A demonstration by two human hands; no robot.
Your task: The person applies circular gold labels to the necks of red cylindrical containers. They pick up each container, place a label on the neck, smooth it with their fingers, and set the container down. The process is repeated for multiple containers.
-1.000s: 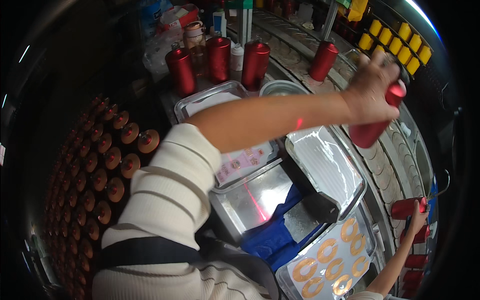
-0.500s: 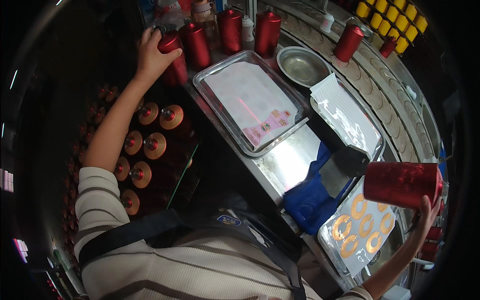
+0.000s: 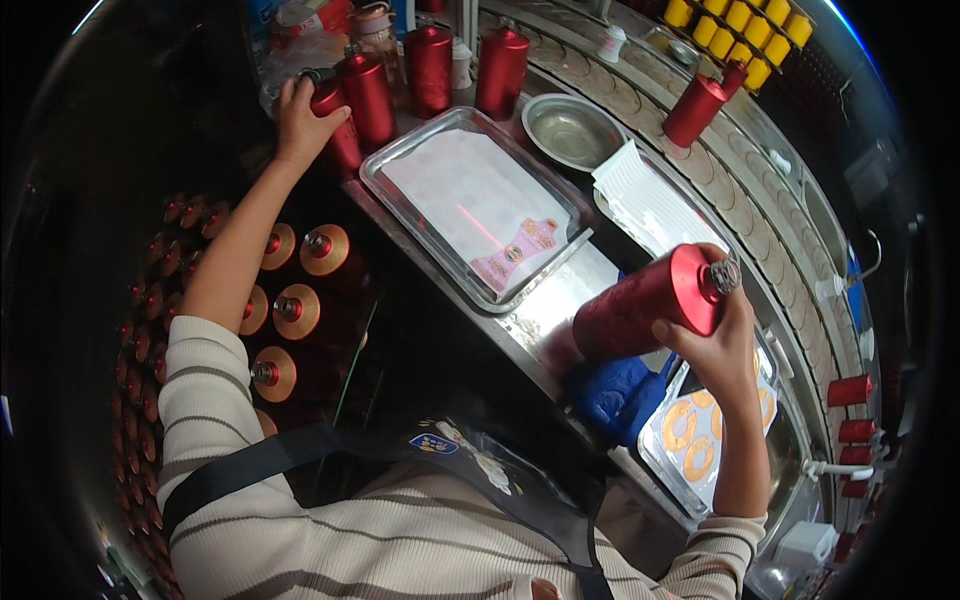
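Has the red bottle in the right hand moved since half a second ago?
Yes: the red bottle moved left, from right of the blue cloth to partly covering it in view.

The right bottle [image 3: 640,305] is a glossy red cylinder with a sloping shoulder and a clear, ringed neck [image 3: 726,274]. It is in the right hand [image 3: 725,350], tipped well over toward its side, neck to the right and slightly raised, base to the left, in front of the blue cloth [image 3: 615,400]. Light streaks its shoulder; the body darkens toward the base.

The left bottle [image 3: 338,130] is red too, roughly upright at the table's left corner, just beside another red bottle [image 3: 367,100]. The left hand [image 3: 303,125] covers its upper part; the dark piece at its top may be a cap.
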